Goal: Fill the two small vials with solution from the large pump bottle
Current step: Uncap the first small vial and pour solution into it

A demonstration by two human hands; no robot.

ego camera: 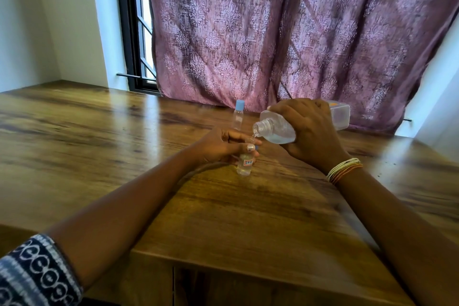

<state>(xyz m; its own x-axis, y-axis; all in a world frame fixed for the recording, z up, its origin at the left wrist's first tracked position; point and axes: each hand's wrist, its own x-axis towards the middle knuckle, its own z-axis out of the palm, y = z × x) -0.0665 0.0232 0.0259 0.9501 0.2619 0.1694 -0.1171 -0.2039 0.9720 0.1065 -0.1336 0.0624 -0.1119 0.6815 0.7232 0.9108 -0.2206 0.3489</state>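
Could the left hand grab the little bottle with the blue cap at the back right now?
Probably not yet. The left hand is busy holding the small vial steady while the right hand pours from the large bottle. The capped vial stands just behind with bare table between, so once free, it likely could.

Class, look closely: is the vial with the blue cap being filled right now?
No: the capped vial stands alone at the back, while the large bottle pours into the open vial in the left hand.
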